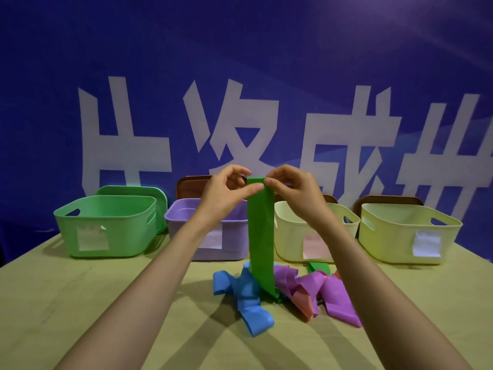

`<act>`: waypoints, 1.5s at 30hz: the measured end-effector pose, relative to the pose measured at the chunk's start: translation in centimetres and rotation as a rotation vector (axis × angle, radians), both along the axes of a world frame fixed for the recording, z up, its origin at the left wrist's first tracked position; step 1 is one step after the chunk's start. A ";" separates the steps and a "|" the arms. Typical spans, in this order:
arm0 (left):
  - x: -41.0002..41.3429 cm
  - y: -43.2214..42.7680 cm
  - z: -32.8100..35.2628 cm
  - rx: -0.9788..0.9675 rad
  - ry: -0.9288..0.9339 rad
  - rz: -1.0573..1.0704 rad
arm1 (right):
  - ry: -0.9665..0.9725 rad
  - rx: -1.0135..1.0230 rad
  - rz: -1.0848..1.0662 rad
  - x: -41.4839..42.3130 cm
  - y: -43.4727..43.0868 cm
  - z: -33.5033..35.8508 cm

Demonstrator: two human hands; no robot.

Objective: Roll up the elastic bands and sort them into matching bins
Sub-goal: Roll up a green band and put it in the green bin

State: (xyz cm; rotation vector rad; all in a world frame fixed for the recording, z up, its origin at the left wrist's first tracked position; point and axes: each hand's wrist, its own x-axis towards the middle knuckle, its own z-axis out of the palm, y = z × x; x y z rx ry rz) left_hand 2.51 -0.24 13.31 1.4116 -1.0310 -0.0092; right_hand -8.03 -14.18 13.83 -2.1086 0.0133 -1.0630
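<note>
We hold the green band (261, 236) up in front of the bins. Our left hand (226, 194) and right hand (293, 192) each pinch its top edge between thumb and fingertips, the other fingers loosely curled. The band hangs straight down, and its lower end reaches the heap of bands on the table (80, 303).

The band looks to us thin, light and floppy, with no stiffness of its own. It is probably stretchy and a little slick, so a loose roll would likely spring open. We judge the short top edge to be the place to grip. There the fingers can fold a first tight turn and keep rolling downward while the hanging weight holds the strip flat.

We count four bins in a row: a green bin (128, 236), a purple bin (184, 236), a cream bin (289, 236) and a yellow bin (386, 236), each with one paper label. In the heap we see a blue band (248, 297), a purple band (333, 292), a pink band (302, 303) and a second green piece (318, 267) near the cream bin. The tangle hides whether blue and purple are one band each or two.
</note>
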 end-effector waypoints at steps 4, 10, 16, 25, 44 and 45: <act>-0.6 -0.8 -0.7 0.046 0.165 -0.186 | -0.064 0.054 0.034 0.1 0.2 1.8; -0.9 -2.3 -1.8 0.021 0.239 -0.197 | -0.119 0.009 -0.084 0.2 -0.1 5.0; -0.9 -2.3 -2.3 0.145 0.199 -0.307 | -0.044 0.135 0.017 -0.6 -0.7 4.8; -2.1 -0.6 -4.3 0.294 0.221 -0.349 | -0.050 0.293 0.155 -1.9 -0.4 3.5; -0.7 1.6 -15.1 0.653 0.301 -0.048 | 0.515 0.547 0.103 -2.1 1.1 -18.0; -0.4 0.7 -15.2 0.626 0.316 -0.052 | 0.494 0.531 0.098 -1.9 0.9 -17.5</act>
